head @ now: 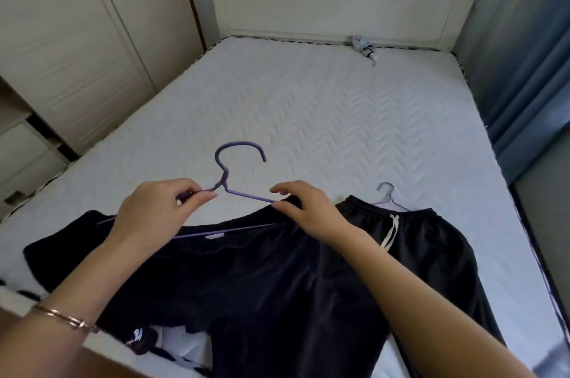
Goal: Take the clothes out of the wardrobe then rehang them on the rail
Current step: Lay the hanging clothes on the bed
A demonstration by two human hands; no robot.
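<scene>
Left hand (154, 211): grip pinches purple hanger (224, 182) at its left shoulder. Right hand (308, 212): grip pinches dark garment (262, 285) at hanger's right arm (near middle of bed (308, 106)). Drawstring shorts (431, 248) on second hanger (390, 198) lie right.

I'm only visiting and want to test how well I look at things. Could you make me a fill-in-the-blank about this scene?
1. The left hand grips a ____ hanger.
2. The shorts on the right have a ____ drawstring.
3. The bracelet sits on the ____ wrist.
4. The right hand pinches a dark garment that lies on the ____.

Missing words: purple; white; left; bed.
</scene>
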